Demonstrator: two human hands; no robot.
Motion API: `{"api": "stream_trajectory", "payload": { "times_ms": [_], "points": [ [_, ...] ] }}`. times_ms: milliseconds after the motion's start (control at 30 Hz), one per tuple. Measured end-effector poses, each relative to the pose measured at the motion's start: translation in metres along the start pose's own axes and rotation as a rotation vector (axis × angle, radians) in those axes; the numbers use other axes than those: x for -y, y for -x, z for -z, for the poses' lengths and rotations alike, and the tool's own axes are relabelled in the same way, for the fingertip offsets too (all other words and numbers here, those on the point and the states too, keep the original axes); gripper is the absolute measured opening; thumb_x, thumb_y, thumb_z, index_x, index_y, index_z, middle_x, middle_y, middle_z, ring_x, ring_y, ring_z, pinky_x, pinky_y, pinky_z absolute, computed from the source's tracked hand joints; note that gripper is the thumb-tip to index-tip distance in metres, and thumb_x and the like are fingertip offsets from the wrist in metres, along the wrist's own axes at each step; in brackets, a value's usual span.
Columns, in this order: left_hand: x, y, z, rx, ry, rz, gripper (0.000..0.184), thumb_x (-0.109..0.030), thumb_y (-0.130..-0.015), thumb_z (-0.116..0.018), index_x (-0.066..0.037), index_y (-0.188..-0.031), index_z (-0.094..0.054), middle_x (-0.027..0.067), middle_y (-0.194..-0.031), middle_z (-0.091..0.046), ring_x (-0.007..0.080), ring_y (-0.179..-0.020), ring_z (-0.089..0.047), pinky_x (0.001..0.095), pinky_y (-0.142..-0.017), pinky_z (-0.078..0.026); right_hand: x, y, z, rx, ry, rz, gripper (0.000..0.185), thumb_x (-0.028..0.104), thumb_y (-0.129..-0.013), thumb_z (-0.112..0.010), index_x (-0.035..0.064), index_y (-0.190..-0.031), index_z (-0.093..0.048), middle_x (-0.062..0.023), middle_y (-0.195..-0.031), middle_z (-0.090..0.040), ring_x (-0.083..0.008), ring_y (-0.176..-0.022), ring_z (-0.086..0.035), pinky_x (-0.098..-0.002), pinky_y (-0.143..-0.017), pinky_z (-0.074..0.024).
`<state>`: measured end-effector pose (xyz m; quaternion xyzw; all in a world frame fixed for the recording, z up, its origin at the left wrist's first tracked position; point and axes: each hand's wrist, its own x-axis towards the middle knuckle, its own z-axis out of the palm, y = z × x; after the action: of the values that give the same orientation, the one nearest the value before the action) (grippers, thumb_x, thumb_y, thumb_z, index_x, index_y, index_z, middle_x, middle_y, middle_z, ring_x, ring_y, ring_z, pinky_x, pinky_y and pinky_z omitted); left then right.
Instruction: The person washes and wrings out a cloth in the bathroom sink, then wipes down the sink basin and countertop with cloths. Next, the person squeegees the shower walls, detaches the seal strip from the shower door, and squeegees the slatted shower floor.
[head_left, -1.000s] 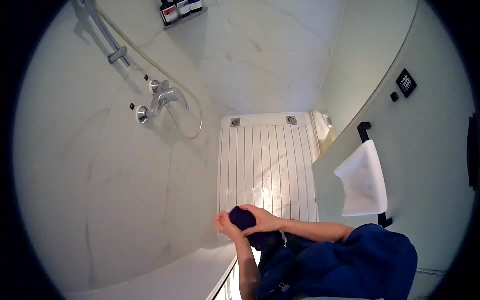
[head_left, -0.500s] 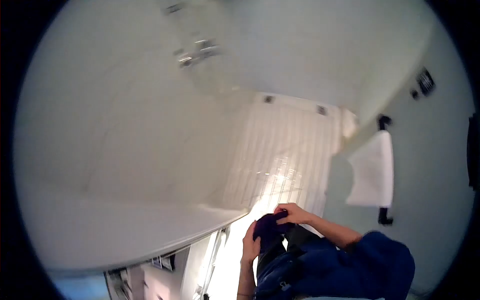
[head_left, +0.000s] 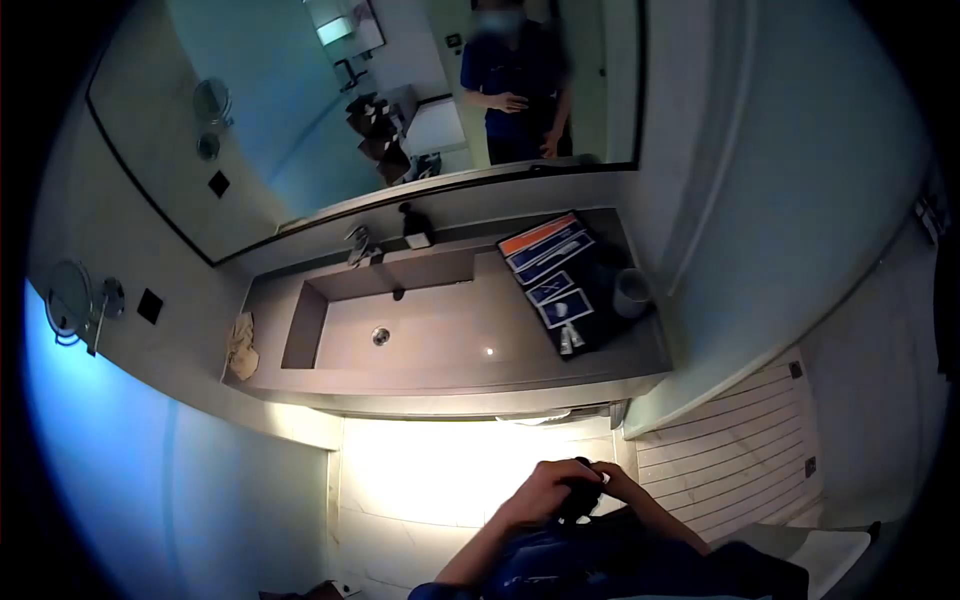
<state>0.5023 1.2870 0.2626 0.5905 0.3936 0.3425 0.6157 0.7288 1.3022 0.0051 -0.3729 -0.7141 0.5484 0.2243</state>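
My left hand [head_left: 543,492] is closed on a dark cloth [head_left: 580,497], held low in front of my body. On the cloth's other side, the fingers of my right hand [head_left: 618,484] are wrapped round its edge. The cloth is bunched up and looks almost black here. Both hands are close together, over the bright floor in front of the washbasin counter [head_left: 440,377].
Ahead is a sink [head_left: 420,325] with a faucet [head_left: 359,246] and a dark bottle [head_left: 416,228]. A black tray [head_left: 590,335] holds packets beside a cup [head_left: 631,293]. Crumpled cloth [head_left: 242,347] lies at the left. Slatted shower floor [head_left: 730,440] is at the right.
The view has swung from the shower area to the washbasin and mirror. Both hands remain on the cloth, which is now bunched closer between them.
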Motion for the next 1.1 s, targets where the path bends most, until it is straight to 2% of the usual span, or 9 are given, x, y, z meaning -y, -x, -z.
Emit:
{"api": "stream_trajectory", "payload": {
  "times_ms": [100,267,367,400,500,700,933,1000,1100],
  "points": [
    [0.021,0.06,0.071,-0.48,0.091,-0.053,0.038,0.01,-0.066,-0.045,0.001,-0.1,-0.059,0.0101,-0.094,-0.063,0.0173,-0.088,-0.06,0.0285,-0.079,-0.049,0.063,-0.069,-0.046,0.056,-0.715,-0.3,0.034,-0.003,-0.062,-0.06,0.0008,-0.096,-0.059,-0.0013,-0.085,-0.06,-0.013,-0.079,-0.054,-0.0267,-0.073,-0.0448],
    [0.012,0.121,0.158,-0.992,0.132,-0.092,0.028,0.009,-0.07,-0.049,0.003,-0.097,-0.053,0.0129,-0.093,-0.061,0.0179,-0.085,-0.059,0.0298,-0.08,-0.048,0.192,-0.152,-0.036,-0.022,-1.01,-0.107,0.057,-0.006,-0.062,-0.058,0.0019,-0.117,-0.046,-0.0076,-0.11,-0.055,-0.0193,-0.106,-0.052,-0.0311,-0.087,-0.0434],
    [0.019,0.097,0.179,-1.019,0.45,-0.333,0.034,0.007,-0.069,-0.05,0.003,-0.103,-0.05,0.0152,-0.099,-0.059,0.0198,-0.089,-0.058,0.0317,-0.083,-0.046,0.283,-0.187,-0.023,-0.064,-0.994,0.219,0.073,0.003,-0.07,-0.067,0.0081,-0.133,-0.028,-0.0086,-0.123,-0.046,-0.0187,-0.11,-0.049,-0.032,-0.093,-0.0397],
    [0.013,0.078,0.179,-1.005,0.524,-0.318,0.035,0.005,-0.069,-0.05,0.002,-0.103,-0.051,0.016,-0.105,-0.057,0.0219,-0.096,-0.055,0.033,-0.088,-0.043,0.26,-0.208,-0.023,-0.026,-1.207,-0.012,0.079,0.01,-0.071,-0.069,0.0082,-0.135,-0.024,-0.0087,-0.127,-0.043,-0.0194,-0.113,-0.047,-0.0325,-0.096,-0.0378],
    [0.015,0.006,0.179,-0.562,-0.138,-0.364,0.052,-0.007,-0.074,-0.063,-0.001,-0.123,-0.046,0.0171,-0.125,-0.048,0.0279,-0.116,-0.045,0.0346,-0.099,-0.034,0.232,-0.235,-0.071,-0.036,-0.902,0.159,0.07,0.025,-0.082,-0.063,0.0078,-0.139,-0.025,-0.0083,-0.134,-0.039,-0.0214,-0.121,-0.041,-0.0346,-0.102,-0.0322],
    [-0.054,0.011,0.254,-0.652,-0.512,-0.398,0.061,-0.01,-0.079,-0.065,-0.001,-0.132,-0.038,0.0247,-0.14,-0.028,0.0362,-0.129,-0.032,0.0388,-0.102,-0.032,0.33,-0.34,-0.048,0.071,-0.983,0.086,0.055,0.004,-0.073,-0.067,0.0023,-0.124,-0.046,-0.0099,-0.113,-0.056,-0.017,-0.105,-0.054,-0.0317,-0.093,-0.0411],
    [0.02,0.156,0.387,-1.355,-0.328,0.061,0.042,-0.007,-0.077,-0.063,0.0,-0.116,-0.053,0.0214,-0.128,-0.043,0.0362,-0.114,-0.045,0.0422,-0.093,-0.039,0.428,-0.494,0.007,-0.707,-0.347,0.748,0.072,0.013,-0.073,-0.072,0.0049,-0.134,-0.034,-0.0125,-0.129,-0.043,-0.023,-0.117,-0.042,-0.035,-0.101,-0.0317],
    [0.055,0.207,0.421,-1.475,-0.386,0.17,0.034,-0.013,-0.079,-0.061,-0.001,-0.11,-0.056,0.021,-0.119,-0.047,0.036,-0.108,-0.047,0.043,-0.091,-0.039,0.417,-0.558,0.019,-1.184,0.356,0.698,0.073,0.027,-0.077,-0.07,0.0112,-0.137,-0.033,-0.0192,-0.131,-0.04,-0.0308,-0.123,-0.035,-0.043,-0.103,-0.0266],
    [0.079,0.269,0.475,-1.533,-0.701,0.196,0.028,-0.025,-0.084,-0.057,-0.002,-0.1,-0.06,0.0199,-0.097,-0.056,0.0331,-0.09,-0.055,0.0403,-0.077,-0.047,0.417,-0.651,-0.037,-1.518,0.457,0.63,0.069,0.035,-0.081,-0.065,0.0135,-0.138,-0.033,-0.0157,-0.135,-0.039,-0.0348,-0.118,-0.042,-0.0445,-0.1,-0.0284]
  ]
}}
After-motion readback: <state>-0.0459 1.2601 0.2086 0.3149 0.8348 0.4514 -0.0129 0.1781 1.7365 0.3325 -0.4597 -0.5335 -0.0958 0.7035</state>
